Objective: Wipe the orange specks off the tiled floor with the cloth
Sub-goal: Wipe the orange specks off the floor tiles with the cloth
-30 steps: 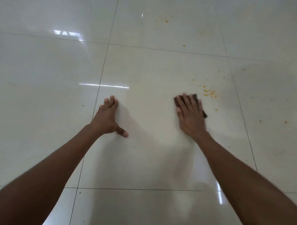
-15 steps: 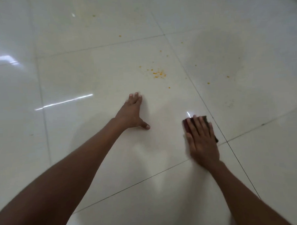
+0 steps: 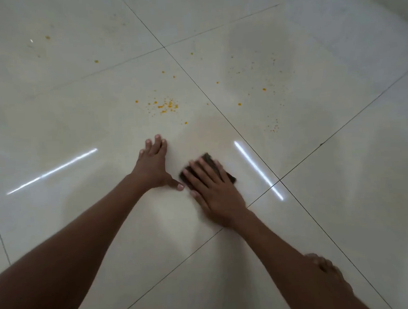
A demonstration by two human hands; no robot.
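Observation:
My right hand [image 3: 214,189] lies flat on a dark folded cloth [image 3: 208,159] and presses it onto the glossy tiled floor [image 3: 80,127]; only the cloth's far corner and right edge show past my fingers. My left hand [image 3: 153,164] rests palm down on the tile just left of it, fingers spread, thumb almost touching the cloth. A dense cluster of orange specks [image 3: 164,105] lies ahead of my left fingertips. More specks [image 3: 263,90] are scattered over the tile beyond the grout line to the right, and single specks [image 3: 96,61] lie farther off.
Dark grout lines [image 3: 219,109] cross the pale tiles diagonally. Two bright light reflections streak the floor at left [image 3: 51,171] and right [image 3: 257,169] of my hands. A bare foot [image 3: 327,270] shows at the lower right beside my right forearm.
The view has swung left and closer. My right hand has slid the cloth leftward until it nearly meets my left thumb. The left hand stays planted.

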